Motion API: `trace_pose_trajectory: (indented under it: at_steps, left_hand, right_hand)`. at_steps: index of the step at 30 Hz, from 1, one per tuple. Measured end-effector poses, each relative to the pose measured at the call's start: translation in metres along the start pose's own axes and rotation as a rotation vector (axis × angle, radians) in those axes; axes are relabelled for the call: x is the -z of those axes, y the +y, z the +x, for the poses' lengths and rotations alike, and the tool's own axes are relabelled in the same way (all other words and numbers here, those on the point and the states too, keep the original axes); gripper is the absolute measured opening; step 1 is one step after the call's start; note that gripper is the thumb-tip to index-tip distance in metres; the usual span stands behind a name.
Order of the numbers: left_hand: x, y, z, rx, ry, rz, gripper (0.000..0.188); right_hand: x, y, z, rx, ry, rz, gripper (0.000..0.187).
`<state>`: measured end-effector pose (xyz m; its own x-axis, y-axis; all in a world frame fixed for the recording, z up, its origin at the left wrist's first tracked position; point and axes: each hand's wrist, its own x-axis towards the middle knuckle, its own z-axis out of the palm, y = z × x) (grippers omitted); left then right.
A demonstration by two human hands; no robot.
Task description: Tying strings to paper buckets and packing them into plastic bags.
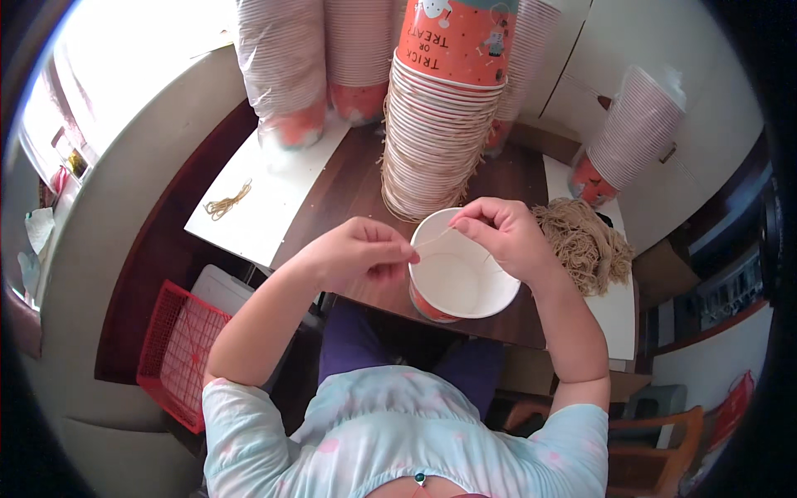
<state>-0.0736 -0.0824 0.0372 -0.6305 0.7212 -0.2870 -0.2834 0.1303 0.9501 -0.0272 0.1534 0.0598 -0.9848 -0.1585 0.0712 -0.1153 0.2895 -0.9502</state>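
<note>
A paper bucket (465, 286), white inside and orange outside, stands upright with its mouth up near the table's front edge. Over its rim, a thin piece of beige twine (434, 239) stretches between my two hands. My left hand (365, 253) pinches one part of it at the bucket's left rim. With thumb and forefinger together, my right hand (505, 236) grips the twine over the far right rim, and a loose end hangs below that hand. Just beyond the bucket rises a tall stack of nested buckets (444, 124), upside down, with twine along their rims.
To the right lies a tangled heap of beige twine (585, 249). Plastic-wrapped bucket stacks (282, 66) stand at the back left, with another wrapped stack (635, 124) at the right. A small twine bundle (228, 201) rests on the white left panel. Below left is a red basket (178, 349).
</note>
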Motion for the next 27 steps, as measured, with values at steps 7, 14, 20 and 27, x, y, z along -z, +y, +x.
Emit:
trace_pose_trajectory:
  at_steps: [7,14,20,27]
  left_hand:
    - [-0.012,0.0,-0.003,-0.103,-0.058,0.16,0.017]
    - [-0.01,0.003,0.007,-0.076,-0.051,0.048,0.02]
    - [-0.008,-0.002,0.006,0.093,-0.1,-0.242,0.022]
    - [-0.012,-0.006,0.003,0.062,-0.07,-0.153,0.02]
  right_hand:
    - [-0.005,-0.008,-0.014,0.348,-0.1,-0.592,0.072]
    - [-0.033,-0.005,-0.011,0.091,-0.11,-0.106,0.029]
    - [-0.033,0.008,-0.018,0.423,0.013,-0.322,0.009]
    - [-0.037,0.013,-0.022,0.54,0.098,-0.497,0.01]
